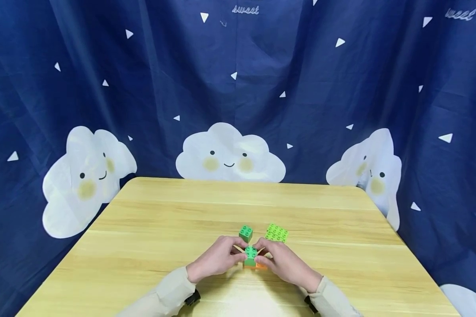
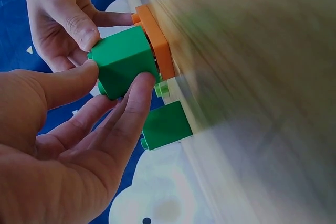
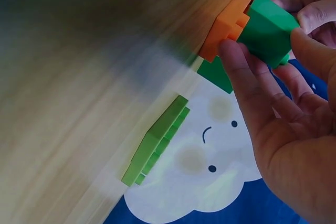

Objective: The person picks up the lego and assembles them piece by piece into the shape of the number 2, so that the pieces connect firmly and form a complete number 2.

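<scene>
Near the front middle of the table, a green toy brick [image 1: 251,252] sits at the left part of a flat orange brick [image 1: 261,266]. My left hand [image 1: 219,256] pinches the green brick from the left, thumb and fingers on its sides. From the other side my right hand [image 1: 285,259] holds the same brick. In the left wrist view a thin dark gap shows between the green brick [image 2: 123,59] and the orange brick [image 2: 155,40]. In the right wrist view, a fingertip of the right hand [image 3: 294,129] touches the orange brick [image 3: 223,27].
Just beyond the hands stands a second green brick [image 1: 246,233]. To its right lies a flat light-green studded plate [image 1: 277,232]. The wooden table [image 1: 162,220] ends at a dark blue curtain [image 1: 238,101] printed with clouds.
</scene>
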The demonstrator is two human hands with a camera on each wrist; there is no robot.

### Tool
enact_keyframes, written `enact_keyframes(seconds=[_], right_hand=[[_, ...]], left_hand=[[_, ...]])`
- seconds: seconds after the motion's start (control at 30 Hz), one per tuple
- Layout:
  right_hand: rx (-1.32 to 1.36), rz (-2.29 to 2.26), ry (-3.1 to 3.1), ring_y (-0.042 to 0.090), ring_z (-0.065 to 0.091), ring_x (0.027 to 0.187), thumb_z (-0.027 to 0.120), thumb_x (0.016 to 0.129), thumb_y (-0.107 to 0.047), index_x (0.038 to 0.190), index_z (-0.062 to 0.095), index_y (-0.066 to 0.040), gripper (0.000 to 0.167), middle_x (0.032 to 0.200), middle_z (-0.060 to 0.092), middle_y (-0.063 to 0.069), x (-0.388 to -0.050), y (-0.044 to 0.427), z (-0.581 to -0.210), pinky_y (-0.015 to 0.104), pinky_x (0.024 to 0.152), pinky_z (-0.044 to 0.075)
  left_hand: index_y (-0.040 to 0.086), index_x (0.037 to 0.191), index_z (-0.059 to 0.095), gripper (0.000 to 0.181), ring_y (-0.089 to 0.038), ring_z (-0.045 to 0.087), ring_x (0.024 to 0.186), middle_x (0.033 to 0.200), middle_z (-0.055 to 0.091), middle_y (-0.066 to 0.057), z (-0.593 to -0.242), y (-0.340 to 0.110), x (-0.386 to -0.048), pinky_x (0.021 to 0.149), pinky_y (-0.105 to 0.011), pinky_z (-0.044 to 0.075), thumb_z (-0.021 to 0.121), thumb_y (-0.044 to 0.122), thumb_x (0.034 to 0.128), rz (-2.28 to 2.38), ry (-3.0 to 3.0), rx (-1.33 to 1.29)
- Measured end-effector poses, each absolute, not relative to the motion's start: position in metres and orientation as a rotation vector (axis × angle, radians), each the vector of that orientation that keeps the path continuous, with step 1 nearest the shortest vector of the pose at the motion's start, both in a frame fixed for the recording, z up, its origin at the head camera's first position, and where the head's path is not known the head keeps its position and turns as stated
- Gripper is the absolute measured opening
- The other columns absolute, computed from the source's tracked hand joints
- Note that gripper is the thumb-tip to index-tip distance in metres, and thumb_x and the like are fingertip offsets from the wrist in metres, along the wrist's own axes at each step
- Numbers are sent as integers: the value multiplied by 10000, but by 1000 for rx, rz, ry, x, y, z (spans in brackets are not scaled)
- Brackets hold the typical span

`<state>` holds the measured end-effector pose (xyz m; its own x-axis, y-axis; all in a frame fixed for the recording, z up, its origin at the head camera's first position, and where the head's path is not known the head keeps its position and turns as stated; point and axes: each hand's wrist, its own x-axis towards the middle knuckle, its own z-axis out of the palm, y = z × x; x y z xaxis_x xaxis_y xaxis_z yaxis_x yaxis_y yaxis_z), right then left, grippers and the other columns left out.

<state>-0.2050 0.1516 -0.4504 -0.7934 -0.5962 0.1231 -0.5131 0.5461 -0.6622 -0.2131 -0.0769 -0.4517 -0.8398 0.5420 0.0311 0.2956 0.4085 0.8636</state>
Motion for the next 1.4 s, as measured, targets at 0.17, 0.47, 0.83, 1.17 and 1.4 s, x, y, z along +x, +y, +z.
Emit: enact_keyframes(seconds=[0.17,0.47,0.83,1.17,1.4], right_hand=[[-960,-1075,2671,185,709,1021,645,1015,-179,1154,650,-157,141,1134,721,-6,-206,152,-449,250,822,584],[-970,-1069,2671,178,712,1020,647,1013,-173,1156,645,-153,145,1134,723,1,-206,152,-449,247,817,584],[-1027,-1090,2655,176,721,1001,660,998,-131,1111,625,-153,120,1119,726,27,-206,150,-450,238,833,586],[-995,-1109,2641,170,714,996,667,996,-149,1119,636,-160,128,1119,723,8,-204,152,-452,236,821,583],[-985,-1121,2616,172,709,1002,660,1003,-150,1134,647,-155,132,1121,720,-1,-205,153,-450,238,819,579]], left_hand=[[-22,1182,691,241,-188,747,920,1201,708,-185,-451,-76,-216,751,-258,610,704,57,954,1398,2417,743],[-27,1186,689,243,-186,743,919,1202,706,-185,-449,-76,-214,742,-234,601,700,54,957,1388,2423,725],[-13,1164,695,219,-224,748,933,1185,709,-175,-448,-78,-214,757,-289,617,703,43,953,1392,2419,725],[-17,1160,697,220,-197,746,925,1183,710,-175,-450,-77,-211,748,-225,598,709,38,947,1400,2409,725],[-14,1163,701,221,-190,743,928,1176,713,-164,-449,-77,-211,751,-224,597,705,39,949,1411,2408,720]])
